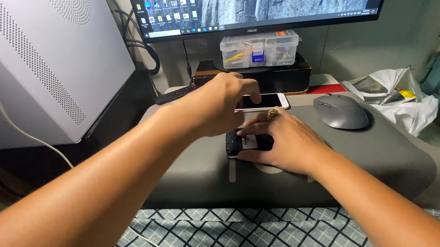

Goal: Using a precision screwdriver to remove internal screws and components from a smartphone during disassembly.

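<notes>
My left hand reaches across and grips a white smartphone by its near end, holding it flat just above the dark grey desk mat. My right hand, with a ring on one finger, presses down on a small black device lying on the mat right below the phone. Part of that black device is hidden under my fingers.
A grey mouse lies right of the phone. Behind stand a monitor, a clear plastic parts box on a dark box, and a white computer case at left. A crumpled white plastic bag sits far right. Checkered cloth lies at the front.
</notes>
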